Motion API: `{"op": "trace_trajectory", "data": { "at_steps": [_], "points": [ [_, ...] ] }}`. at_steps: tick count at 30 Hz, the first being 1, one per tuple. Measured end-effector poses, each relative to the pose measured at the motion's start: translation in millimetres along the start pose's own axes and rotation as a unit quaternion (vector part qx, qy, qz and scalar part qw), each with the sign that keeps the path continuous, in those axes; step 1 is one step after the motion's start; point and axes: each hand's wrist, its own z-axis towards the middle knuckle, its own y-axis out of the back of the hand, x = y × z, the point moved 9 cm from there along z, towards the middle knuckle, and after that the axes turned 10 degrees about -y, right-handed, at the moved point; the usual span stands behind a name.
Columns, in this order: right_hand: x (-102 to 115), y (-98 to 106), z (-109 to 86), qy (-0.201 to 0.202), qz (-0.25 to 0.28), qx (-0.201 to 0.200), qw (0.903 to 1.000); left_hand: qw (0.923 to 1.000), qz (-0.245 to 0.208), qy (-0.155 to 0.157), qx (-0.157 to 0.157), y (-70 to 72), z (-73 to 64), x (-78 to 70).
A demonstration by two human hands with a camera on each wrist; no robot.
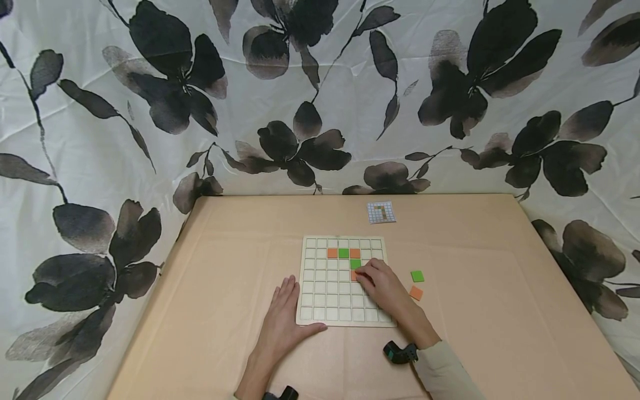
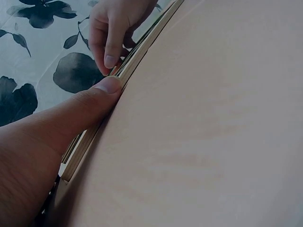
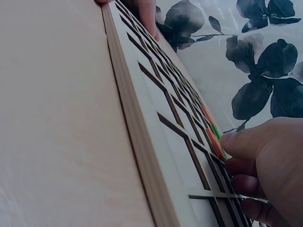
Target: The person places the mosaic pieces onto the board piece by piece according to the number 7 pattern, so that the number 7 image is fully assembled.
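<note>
A pale wooden grid board [image 1: 320,300] lies on the table. My left hand [image 1: 284,318] rests flat along its left side, fingers straight, with the thumb on the near edge. With thumb and fingertips my right hand [image 1: 384,286] pinches an orange square tile [image 3: 214,141] at a cell right of the board's middle; whether it sits fully in the cell I cannot tell. Directly behind it is a green tile [image 1: 355,264]. Farther back, a row holds an orange tile [image 1: 332,253], a green tile [image 1: 343,253] and another orange tile [image 1: 355,253].
Right of the board lie a loose green tile [image 1: 417,276] and a loose orange tile [image 1: 416,293]. A small card with a printed grid pattern [image 1: 381,212] lies behind the board. Floral cloth [image 1: 320,94] hangs past the table's [image 1: 240,250] far edge.
</note>
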Motion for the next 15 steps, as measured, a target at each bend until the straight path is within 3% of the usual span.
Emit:
{"op": "trace_trajectory", "data": {
  "at_steps": [15],
  "points": [
    [0.3,10.1,-1.6,0.003,0.003,-0.022,0.9997,1.0000,0.003,-0.003,-0.003,0.7,0.0,-0.5]
  ]
}}
